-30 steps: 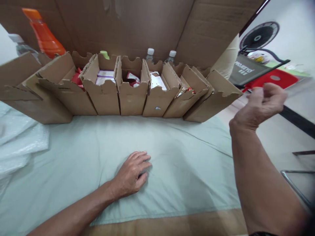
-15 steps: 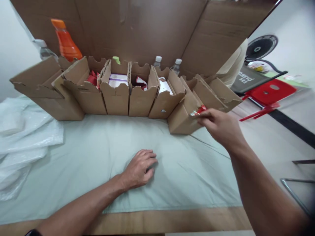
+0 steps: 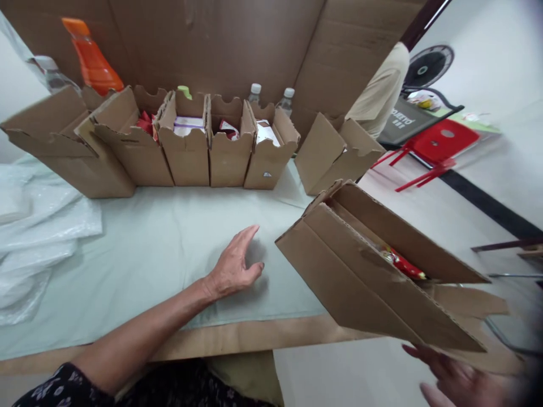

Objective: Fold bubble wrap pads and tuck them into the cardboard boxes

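Note:
A cardboard box (image 3: 352,271) is tilted at the right side of the table, with a red packet (image 3: 405,264) showing inside it. Under the box's near right end is my right hand (image 3: 462,376), blurred, its fingers apart near the cardboard; whether it grips the box is unclear. My left hand (image 3: 233,268) hovers over the pale green cloth (image 3: 169,260), holding nothing, thumb and fingers spread, to the left of the tilted box.
Several cardboard boxes (image 3: 190,158) with packets stand in a row at the back. Another box (image 3: 335,158) stands at the back right. Behind are an orange bottle (image 3: 95,62) and clear bottles. Plastic wrap (image 3: 46,226) lies left. A person's sleeve (image 3: 382,85) shows beyond.
The box that my right hand was at has left the row and come toward me, tilted. My right hand has moved down to its near end. My left hand has risen and opened wider.

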`<state>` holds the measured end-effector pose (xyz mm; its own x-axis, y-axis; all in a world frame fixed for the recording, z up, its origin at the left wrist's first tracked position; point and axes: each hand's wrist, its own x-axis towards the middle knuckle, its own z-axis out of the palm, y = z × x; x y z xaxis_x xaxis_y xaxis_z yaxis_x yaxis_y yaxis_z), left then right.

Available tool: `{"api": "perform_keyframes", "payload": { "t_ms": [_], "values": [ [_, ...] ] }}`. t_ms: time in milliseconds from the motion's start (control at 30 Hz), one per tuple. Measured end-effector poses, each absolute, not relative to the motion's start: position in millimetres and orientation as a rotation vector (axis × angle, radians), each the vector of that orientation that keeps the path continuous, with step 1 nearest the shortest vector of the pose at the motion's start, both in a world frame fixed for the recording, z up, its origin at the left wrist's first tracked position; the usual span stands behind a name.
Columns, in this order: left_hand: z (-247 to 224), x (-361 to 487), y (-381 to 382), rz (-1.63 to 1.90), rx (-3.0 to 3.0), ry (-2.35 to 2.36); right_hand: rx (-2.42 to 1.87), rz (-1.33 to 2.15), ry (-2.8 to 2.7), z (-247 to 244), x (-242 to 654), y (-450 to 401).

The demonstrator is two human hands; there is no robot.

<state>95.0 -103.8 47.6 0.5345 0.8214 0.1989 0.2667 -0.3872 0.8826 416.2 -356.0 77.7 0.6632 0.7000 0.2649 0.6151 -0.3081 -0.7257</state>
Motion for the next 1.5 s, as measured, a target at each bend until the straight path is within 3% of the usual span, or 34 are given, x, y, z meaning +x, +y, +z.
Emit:
{"api": "perform_keyframes", "payload": {
  "t_ms": [133,400,900,1067,1333,1500],
  "values": [
    [66,119,-105,0.739,1.866,0.799,-2.142,0.327,-0.945,48,434,-322],
    [71,166,-52,0.777,1.421,0.527,-2.043,0.297,-1.179,48,421,-266],
    [54,-34,-30,1.277,1.315,1.077,-1.412,0.455,-1.654,61,274,-84],
    [40,-32,-25,1.212,1.524,1.113,-1.546,0.599,-1.461,51,254,-51],
    [35,-32,-25,1.23,1.649,1.498,-1.837,0.494,-1.343,54,251,-46],
    [38,-32,-26,1.27,1.599,1.388,-1.931,0.451,-1.303,61,248,-51]
  ]
}}
